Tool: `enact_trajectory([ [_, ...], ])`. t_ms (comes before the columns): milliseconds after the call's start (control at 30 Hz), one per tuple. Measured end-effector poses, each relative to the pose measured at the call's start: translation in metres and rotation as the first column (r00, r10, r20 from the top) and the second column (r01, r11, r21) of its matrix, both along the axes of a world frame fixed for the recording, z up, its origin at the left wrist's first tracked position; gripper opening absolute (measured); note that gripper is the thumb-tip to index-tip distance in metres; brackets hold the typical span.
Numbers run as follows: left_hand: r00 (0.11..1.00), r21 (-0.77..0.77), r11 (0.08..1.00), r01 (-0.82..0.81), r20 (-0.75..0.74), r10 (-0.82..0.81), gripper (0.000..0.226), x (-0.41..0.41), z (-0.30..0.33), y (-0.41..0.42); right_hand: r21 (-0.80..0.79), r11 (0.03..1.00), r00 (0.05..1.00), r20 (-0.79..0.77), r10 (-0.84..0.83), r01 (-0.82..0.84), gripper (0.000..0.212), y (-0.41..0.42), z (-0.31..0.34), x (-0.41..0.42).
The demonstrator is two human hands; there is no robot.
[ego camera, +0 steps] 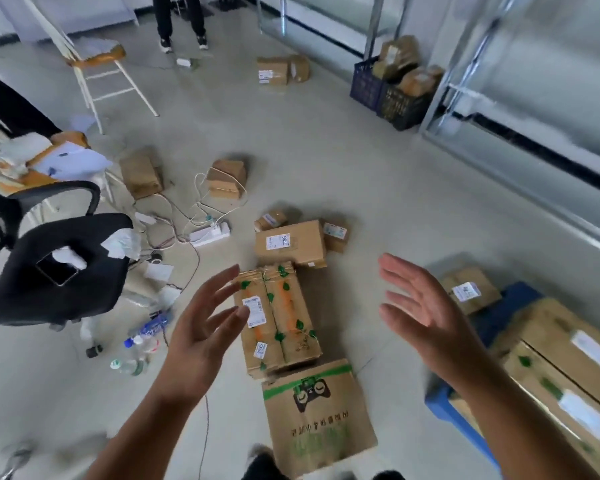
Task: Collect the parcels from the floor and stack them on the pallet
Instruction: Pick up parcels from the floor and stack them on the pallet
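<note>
Far left: a black office chair [54,268] with a phone and crumpled tissue on its seat; beside it, plastic bottles [142,344] and a tangle of cables [187,216] running to a white power strip [210,233]; 2 small parcels [141,174] lie among the cables.

Left hand [201,327]: fingers spread and relaxed, grasping nothing, held above the left edge of the leaf-printed carton [281,317].

Centre: that carton lies flat on the floor, long axis running away from the person and tilted slightly left at the far end; its shipping label faces up. Just beyond it lies a plain labelled box [291,242], with 2 smaller parcels beside that. Nearest the feet lies a flat carton with a gamepad print [317,414], its text reading upside down to the person.

Right hand [420,306]: released, palm inward, holding nothing, well right of the leaf-printed carton.

Right: the blue pallet [454,410] already carries several cartons [568,358]; a crate of parcels [392,95] stands by the far wall.

Risks, as judged: the carton looks like 2 units taped together, so an uneven grip could let it buckle at the seam; the loose cables and bottles at left are trip hazards; a lift may snag the gamepad carton, which appears to overlap its near end.
</note>
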State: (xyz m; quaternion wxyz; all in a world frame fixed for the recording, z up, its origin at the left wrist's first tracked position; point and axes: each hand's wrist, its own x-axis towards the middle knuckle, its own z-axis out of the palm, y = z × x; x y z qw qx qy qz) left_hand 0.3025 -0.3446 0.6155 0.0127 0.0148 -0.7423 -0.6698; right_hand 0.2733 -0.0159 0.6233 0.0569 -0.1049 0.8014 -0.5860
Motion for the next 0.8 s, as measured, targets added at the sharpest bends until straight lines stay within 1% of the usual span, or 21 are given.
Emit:
enact_trajectory([
  [67, 0.999, -0.004, 0.999, 0.038, 0.0, -0.038, 0.063, -0.008, 0.002, 0.012, -0.017, 0.999, 0.999, -0.004, -0.047, 0.047, 0.075, 0.011, -0.005, 0.006],
  [167, 0.994, -0.077, 0.991, 0.107, -0.004, -0.108, 0.058, -0.016, 0.007, 0.035, -0.061, 0.991, 0.992, 0.044, -0.119, 0.122, 0.078, 0.03, -0.02, 0.018],
  [300, 0.986, -0.143, 0.975, 0.168, 0.008, -0.168, 0.056, -0.027, 0.008, 0.048, -0.058, 0.98, 0.978, 0.091, -0.185, 0.191, 0.077, 0.039, -0.043, 0.033],
  [400, 0.976, -0.148, 0.965, 0.218, 0.04, -0.214, 0.055, -0.037, 0.0, 0.045, -0.072, 0.971, 0.968, 0.127, -0.218, 0.229, 0.071, 0.031, -0.054, 0.041],
  [500, 0.967, -0.154, 0.955, 0.254, 0.044, -0.251, 0.057, -0.055, -0.017, 0.027, -0.042, 0.962, 0.956, 0.132, -0.262, 0.269, 0.066, 0.011, -0.065, 0.047],
  [567, 0.952, -0.151, 0.94, 0.307, 0.067, -0.3, 0.058, -0.073, -0.032, 0.011, -0.019, 0.95, 0.94, 0.157, -0.304, 0.311, 0.064, -0.006, -0.073, 0.047],
  [667, 0.917, -0.138, 0.906, 0.399, 0.082, -0.391, 0.056, -0.104, -0.06, -0.019, 0.035, 0.919, 0.897, 0.205, -0.391, 0.393, 0.067, -0.039, -0.089, 0.042],
  [733, 0.886, -0.108, 0.88, 0.462, 0.106, -0.452, 0.058, -0.134, -0.081, -0.046, 0.027, 0.869, 0.836, 0.261, -0.483, 0.494, 0.066, -0.072, -0.099, 0.038],
  [800, 0.844, -0.121, 0.838, 0.533, 0.141, -0.517, 0.062, -0.167, -0.097, -0.073, 0.003, 0.8, 0.763, 0.299, -0.574, 0.6, 0.058, -0.112, -0.112, 0.036],
])
